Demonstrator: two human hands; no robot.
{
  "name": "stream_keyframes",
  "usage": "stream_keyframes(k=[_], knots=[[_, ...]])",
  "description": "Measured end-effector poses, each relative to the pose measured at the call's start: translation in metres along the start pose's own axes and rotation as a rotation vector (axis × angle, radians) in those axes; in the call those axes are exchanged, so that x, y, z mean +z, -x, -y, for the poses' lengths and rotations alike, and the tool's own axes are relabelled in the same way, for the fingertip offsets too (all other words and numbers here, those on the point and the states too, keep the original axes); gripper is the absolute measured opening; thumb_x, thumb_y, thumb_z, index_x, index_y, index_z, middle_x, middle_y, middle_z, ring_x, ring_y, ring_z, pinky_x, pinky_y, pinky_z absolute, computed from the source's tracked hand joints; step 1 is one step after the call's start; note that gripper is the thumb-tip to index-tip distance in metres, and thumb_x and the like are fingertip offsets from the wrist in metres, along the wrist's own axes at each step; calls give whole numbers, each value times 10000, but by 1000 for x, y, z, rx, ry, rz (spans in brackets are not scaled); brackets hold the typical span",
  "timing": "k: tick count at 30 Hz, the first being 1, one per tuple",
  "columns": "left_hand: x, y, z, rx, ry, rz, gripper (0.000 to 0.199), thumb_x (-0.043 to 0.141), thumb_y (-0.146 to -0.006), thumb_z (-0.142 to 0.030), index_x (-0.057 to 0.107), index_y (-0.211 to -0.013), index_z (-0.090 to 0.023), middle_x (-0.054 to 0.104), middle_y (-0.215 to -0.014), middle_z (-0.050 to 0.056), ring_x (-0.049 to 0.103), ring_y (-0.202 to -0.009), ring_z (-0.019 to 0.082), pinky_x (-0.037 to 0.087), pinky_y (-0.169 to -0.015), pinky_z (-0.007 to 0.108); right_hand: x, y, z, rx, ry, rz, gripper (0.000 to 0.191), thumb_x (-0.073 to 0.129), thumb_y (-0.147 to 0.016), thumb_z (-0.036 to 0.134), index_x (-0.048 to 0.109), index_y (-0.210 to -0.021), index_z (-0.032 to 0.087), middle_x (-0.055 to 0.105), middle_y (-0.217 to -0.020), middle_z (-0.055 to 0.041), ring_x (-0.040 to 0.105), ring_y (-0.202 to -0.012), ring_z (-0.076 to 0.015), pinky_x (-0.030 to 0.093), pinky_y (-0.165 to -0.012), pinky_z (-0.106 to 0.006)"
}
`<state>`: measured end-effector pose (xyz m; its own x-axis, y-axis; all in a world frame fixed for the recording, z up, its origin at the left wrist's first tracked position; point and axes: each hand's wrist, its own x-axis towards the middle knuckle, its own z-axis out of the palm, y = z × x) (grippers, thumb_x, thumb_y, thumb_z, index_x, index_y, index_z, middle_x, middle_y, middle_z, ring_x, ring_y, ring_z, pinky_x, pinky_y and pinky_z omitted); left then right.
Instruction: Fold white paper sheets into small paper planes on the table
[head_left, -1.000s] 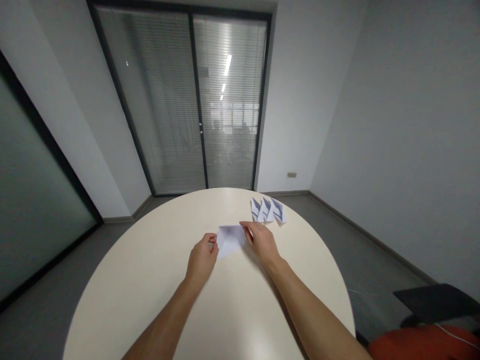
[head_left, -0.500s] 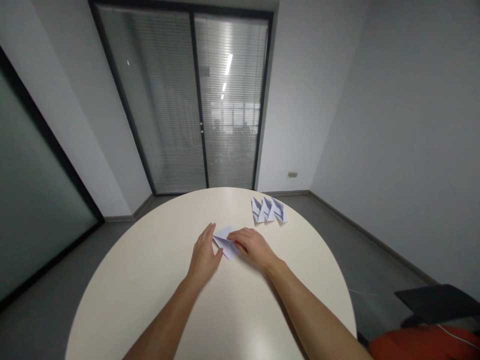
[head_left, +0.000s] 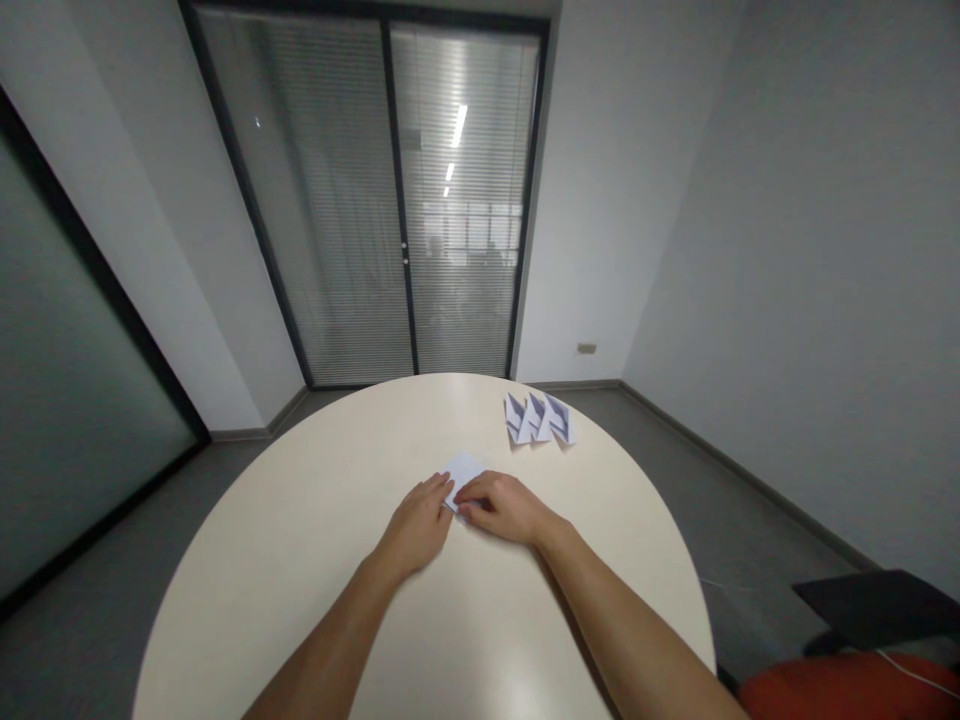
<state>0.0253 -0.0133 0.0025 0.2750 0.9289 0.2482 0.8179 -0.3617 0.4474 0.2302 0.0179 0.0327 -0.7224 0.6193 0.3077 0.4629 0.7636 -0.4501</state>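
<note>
A folded piece of white paper (head_left: 463, 470) lies on the round table in front of me. Closed on its left edge is my left hand (head_left: 418, 517), its fingertips on top of the sheet and its thumb low at the near corner. My right hand (head_left: 504, 505) pinches the near right part of the same paper with thumb and fingers curled together. Both hands cover the near corner, so the exact fold there is hidden.
Three folded white paper pieces (head_left: 538, 419) stand in a row near the table's far right edge. The round cream table (head_left: 300, 560) reaches around my arms. At lower right on the floor is a chair with a red seat (head_left: 840, 688) and a black part (head_left: 877, 605).
The paper's raised flap has come down toward me, and the sheet now looks flatter and smaller. My left hand has moved nearer and to the right; my right hand has shifted slightly nearer.
</note>
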Motion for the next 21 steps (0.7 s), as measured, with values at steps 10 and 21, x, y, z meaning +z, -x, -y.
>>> stream_keyframes(k=[10,21], knots=[[-1,2,-1,72,92,-113,157,579,-911,-209,648,-1047,-176,638,-1154,102,573,-1160,235,473,-1055,407,12,2,-15,80,18,-102,610,695,-847,419,572,-1374,135,639,-1352,-182,605,-1229,-303,451,-1062,-438],[2,6,2,68,87,-92,255,667,-857,-216,658,-1108,-175,588,-1395,145,490,-1361,274,391,-1170,464,8,6,-16,115,36,24,819,755,-763,512,507,-1467,176,540,-1477,-184,468,-1388,-355,274,-1180,-579]])
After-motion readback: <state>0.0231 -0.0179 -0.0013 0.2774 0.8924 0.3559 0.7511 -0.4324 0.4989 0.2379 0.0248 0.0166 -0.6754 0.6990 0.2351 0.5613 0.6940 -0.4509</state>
